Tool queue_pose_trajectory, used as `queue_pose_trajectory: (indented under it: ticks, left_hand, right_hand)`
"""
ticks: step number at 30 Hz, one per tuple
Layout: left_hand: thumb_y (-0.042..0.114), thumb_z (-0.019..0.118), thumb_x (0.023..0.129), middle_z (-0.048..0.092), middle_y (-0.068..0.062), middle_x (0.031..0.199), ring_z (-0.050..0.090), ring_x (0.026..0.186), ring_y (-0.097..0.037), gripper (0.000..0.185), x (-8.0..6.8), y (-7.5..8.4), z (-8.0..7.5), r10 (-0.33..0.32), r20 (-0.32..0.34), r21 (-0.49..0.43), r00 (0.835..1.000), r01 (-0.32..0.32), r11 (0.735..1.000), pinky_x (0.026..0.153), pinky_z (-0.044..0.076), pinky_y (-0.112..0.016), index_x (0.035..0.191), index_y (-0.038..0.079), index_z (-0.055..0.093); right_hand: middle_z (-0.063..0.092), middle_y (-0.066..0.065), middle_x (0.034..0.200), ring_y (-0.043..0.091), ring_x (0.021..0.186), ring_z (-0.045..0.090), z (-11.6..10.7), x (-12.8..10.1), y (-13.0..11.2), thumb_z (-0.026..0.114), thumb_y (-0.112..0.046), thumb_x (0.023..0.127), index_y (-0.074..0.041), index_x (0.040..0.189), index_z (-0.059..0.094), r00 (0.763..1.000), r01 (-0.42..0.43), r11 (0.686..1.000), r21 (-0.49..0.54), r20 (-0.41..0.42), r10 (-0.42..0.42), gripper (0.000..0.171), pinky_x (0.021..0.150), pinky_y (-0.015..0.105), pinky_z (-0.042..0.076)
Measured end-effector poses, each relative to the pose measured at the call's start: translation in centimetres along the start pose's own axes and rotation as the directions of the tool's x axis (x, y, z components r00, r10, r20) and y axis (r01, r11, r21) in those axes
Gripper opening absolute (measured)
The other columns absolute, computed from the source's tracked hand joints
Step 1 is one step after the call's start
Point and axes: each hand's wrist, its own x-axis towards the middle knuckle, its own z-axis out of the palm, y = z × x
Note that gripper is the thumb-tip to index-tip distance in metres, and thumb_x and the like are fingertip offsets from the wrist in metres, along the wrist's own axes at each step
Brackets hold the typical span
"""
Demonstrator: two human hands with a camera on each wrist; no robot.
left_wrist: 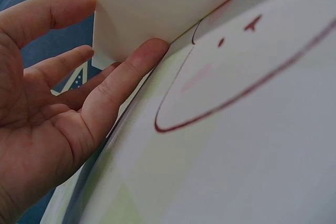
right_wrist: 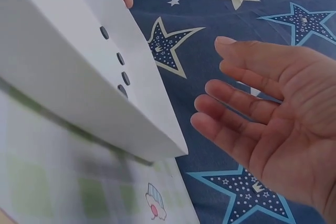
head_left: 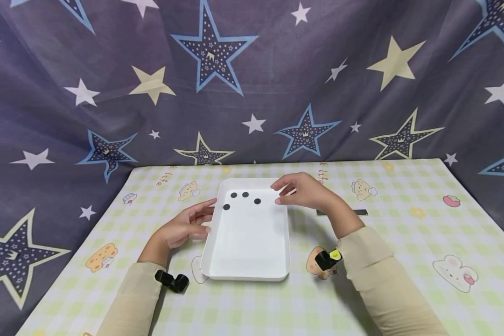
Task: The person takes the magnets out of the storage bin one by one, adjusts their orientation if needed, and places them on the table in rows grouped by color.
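A white rectangular tray (head_left: pixel 252 247) lies on the tablecloth. Several small black discs (head_left: pixel 257 201) are spread over the far part of its floor. My left hand (head_left: pixel 185 227) rests against the outside of the tray's left wall, its fingers extended; in the left wrist view the fingertips (left_wrist: pixel 152 51) meet the white wall (left_wrist: pixel 142 14). Over the tray's far right rim hovers my right hand (head_left: pixel 306 191), with thumb and fingers apart. Nothing sits between those fingers in the right wrist view, where the hand (right_wrist: pixel 278 103) is separate from the tray wall (right_wrist: pixel 79 61).
A dark flat strip (head_left: pixel 361 212) lies on the tablecloth right of the tray, partly hidden by the right forearm. The green checked tablecloth (head_left: pixel 403 280) has printed cartoon figures. Behind the table hangs a dark curtain (head_left: pixel 252 60) patterned with stars.
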Motion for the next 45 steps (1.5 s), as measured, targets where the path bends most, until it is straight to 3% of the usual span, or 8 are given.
queue_pose_trajectory:
  ticks: [11, 19, 33, 45]
  left_hand:
    - [-0.008, 0.068, 0.082, 0.031, -0.025, 0.150, 0.042, 0.130, -0.033, 0.087, 0.0, 0.1, 0.2, -0.010, -0.007, -0.006, 1.000, 0.010, 1.000, 0.086, 0.053, -0.033, 0.156, 0.007, 0.023]
    - [-0.008, 0.068, 0.083, 0.030, -0.025, 0.151, 0.042, 0.130, -0.032, 0.087, -0.1, 0.2, 0.2, -0.013, -0.003, -0.006, 1.000, 0.013, 1.000, 0.085, 0.054, -0.033, 0.156, 0.007, 0.023]
    - [-0.008, 0.069, 0.081, 0.031, -0.025, 0.151, 0.046, 0.126, -0.028, 0.088, -0.1, 0.3, 0.2, -0.018, -0.008, -0.016, 1.000, 0.018, 1.000, 0.084, 0.054, -0.034, 0.155, 0.008, 0.024]
    - [-0.011, 0.068, 0.081, 0.029, -0.025, 0.151, 0.046, 0.126, -0.027, 0.089, -0.1, 0.4, 0.2, -0.009, -0.004, -0.015, 1.000, 0.009, 1.000, 0.087, 0.053, -0.031, 0.155, 0.005, 0.022]
  right_hand:
    - [0.071, 0.008, 0.106, 0.023, 0.095, 0.067, 1.1, 1.9, -0.5, 0.077, -0.008, 0.083, -0.003, 0.109, 0.072, 0.994, -0.029, 1.000, -0.010, -0.103, 0.028, 0.028, 0.077, 0.034, 0.055]
    - [0.071, 0.013, 0.103, 0.024, 0.092, 0.067, 2.0, 3.1, -0.1, 0.076, -0.004, 0.083, 0.000, 0.105, 0.073, 0.988, -0.009, 0.998, 0.068, -0.152, 0.019, 0.023, 0.076, 0.031, 0.054]
    - [0.071, 0.009, 0.102, 0.023, 0.094, 0.066, 3.3, 4.6, 0.6, 0.078, -0.006, 0.082, -0.002, 0.108, 0.073, 0.976, -0.188, 0.978, 0.085, -0.098, 0.196, 0.027, 0.080, 0.031, 0.054]
    - [0.072, 0.011, 0.096, 0.019, 0.088, 0.067, 4.7, 5.9, 2.1, 0.080, -0.004, 0.078, 0.002, 0.109, 0.072, 0.970, -0.237, 0.969, 0.072, -0.048, 0.240, 0.033, 0.077, 0.030, 0.053]
